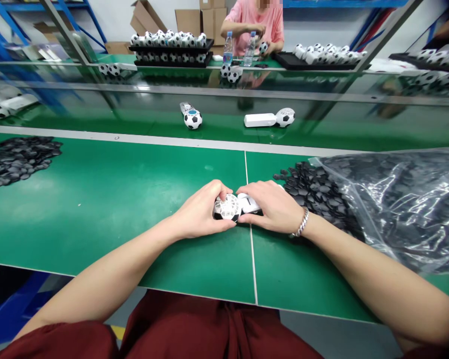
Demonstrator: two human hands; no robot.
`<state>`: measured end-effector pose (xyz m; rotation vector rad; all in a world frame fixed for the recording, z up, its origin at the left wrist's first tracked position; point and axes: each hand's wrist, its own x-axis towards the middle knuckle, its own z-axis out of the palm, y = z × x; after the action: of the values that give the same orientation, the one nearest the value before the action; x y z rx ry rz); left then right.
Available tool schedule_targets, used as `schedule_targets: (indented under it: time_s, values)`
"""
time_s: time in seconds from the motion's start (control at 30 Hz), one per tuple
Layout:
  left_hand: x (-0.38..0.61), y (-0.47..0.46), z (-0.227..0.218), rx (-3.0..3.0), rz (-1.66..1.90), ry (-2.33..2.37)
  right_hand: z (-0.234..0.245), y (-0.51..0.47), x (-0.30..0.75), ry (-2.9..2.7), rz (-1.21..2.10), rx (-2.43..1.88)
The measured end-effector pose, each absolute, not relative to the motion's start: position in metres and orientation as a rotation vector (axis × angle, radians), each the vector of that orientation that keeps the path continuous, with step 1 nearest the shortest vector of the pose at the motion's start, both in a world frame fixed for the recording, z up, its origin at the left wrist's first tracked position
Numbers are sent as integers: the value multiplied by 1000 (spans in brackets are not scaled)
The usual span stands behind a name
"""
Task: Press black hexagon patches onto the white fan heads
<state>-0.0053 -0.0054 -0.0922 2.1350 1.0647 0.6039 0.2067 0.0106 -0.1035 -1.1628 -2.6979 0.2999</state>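
Over the green bench I hold a device with a soccer-ball head [228, 208] and a white handle [248, 203]. White lattice covers the top of the ball, with black patches showing lower on its side. My left hand [204, 209] is closed around the ball's left side, thumb and fingers on its edges. My right hand [271, 205] grips the handle, hiding most of it. Just beyond my right hand lies a pile of small black pieces [318, 192].
A clear plastic bag [404, 199] of black pieces covers the right side. More black pieces [22, 157] lie far left. On the green belt ahead rest two similar devices [192, 118] [260, 119]. Across it, a person [254, 25] works beside bottles and loaded black trays [172, 57].
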Motion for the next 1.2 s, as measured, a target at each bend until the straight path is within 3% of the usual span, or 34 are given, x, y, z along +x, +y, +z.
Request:
schedule_targets:
  time_s: [1.2]
  values:
    - [-6,-4,-91,2255,589,936,-103,10,206,-2697,303,-1151]
